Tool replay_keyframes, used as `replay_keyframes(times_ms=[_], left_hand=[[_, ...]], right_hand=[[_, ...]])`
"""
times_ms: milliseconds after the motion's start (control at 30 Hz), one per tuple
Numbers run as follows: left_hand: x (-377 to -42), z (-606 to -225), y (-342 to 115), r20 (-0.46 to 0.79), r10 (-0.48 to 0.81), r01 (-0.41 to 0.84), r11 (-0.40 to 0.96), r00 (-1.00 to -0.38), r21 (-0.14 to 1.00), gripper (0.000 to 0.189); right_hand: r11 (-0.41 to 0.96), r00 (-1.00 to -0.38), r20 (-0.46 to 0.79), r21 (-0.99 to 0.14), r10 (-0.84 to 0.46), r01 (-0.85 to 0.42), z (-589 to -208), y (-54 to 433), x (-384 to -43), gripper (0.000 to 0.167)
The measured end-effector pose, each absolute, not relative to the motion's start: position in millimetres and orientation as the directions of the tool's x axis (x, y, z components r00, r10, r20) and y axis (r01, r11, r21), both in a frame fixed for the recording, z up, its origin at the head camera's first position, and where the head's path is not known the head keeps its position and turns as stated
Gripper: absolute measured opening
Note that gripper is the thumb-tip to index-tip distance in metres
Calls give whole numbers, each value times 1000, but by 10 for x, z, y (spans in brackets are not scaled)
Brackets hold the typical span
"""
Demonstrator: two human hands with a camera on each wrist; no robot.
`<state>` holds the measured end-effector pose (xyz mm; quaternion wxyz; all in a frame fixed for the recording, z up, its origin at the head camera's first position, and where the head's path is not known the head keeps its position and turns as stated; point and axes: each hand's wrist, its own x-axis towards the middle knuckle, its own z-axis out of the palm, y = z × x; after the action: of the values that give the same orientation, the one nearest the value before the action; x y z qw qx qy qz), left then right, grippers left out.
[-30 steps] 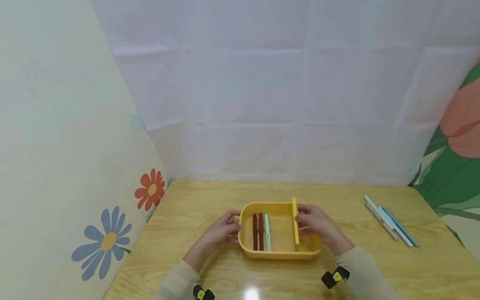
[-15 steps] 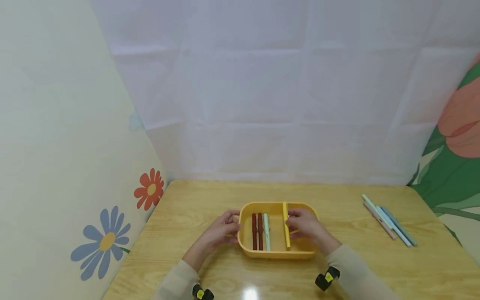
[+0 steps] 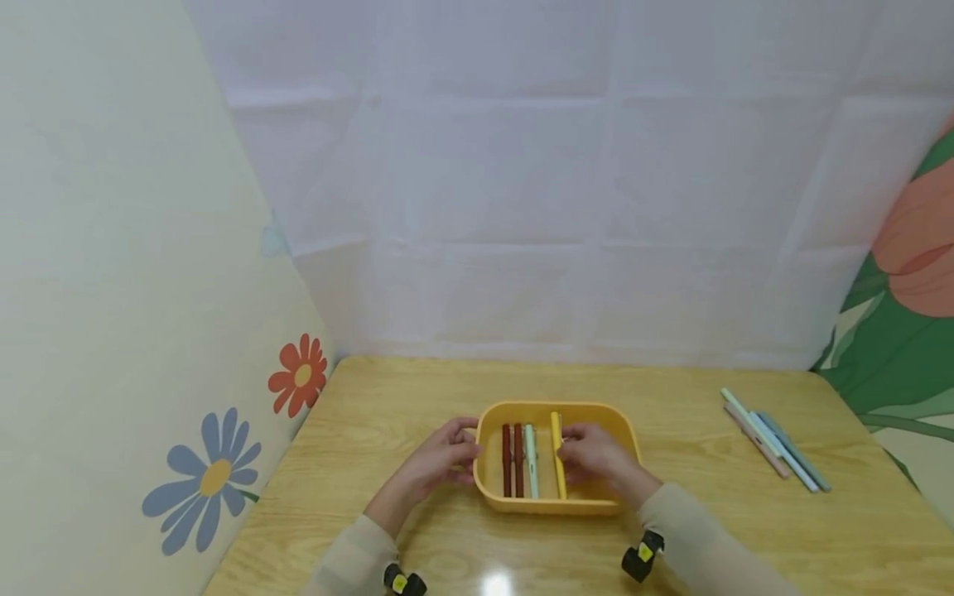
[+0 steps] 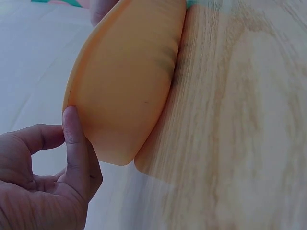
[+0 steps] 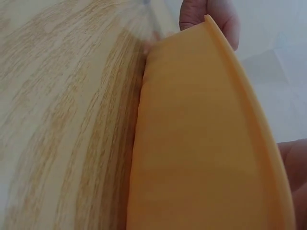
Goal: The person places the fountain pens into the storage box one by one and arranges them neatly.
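Observation:
A yellow-orange box [image 3: 555,507] stands on the table in the head view, open at the top. My left hand [image 3: 441,453] pinches its left rim; the left wrist view shows thumb and fingers at the rim of the wall [image 4: 124,81]. Inside the box my right hand [image 3: 596,454] holds a yellow pen [image 3: 556,443] between thumb and fingers. The pen lies near the box floor; whether it touches cannot be told. To its left lie a light green pen [image 3: 532,463] and two dark red pens [image 3: 518,463], side by side. In the right wrist view the box wall [image 5: 196,129] hides most of the right hand.
On the right of the wooden table [image 3: 417,385] lies a loose group of several pens, among them a grey-blue one [image 3: 797,455] and a pinkish one [image 3: 756,439]. A white cloth [image 3: 507,207] hangs behind the table's back edge.
My right hand has carried the yellow pen leftward and down into the box, towards the light green pen. The left hand keeps its place at the rim.

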<state>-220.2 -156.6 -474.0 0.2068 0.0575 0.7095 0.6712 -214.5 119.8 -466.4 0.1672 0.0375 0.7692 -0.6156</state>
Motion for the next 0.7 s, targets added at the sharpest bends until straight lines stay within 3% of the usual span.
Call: replay_keyframes(times_ms=[700], left_hand=[[-2192, -4696, -1556, -236, 348, -206, 120, -907, 971, 61]], right_hand=[[271, -923, -362, -909, -131, 317, -4741, 1111, -2156, 46]])
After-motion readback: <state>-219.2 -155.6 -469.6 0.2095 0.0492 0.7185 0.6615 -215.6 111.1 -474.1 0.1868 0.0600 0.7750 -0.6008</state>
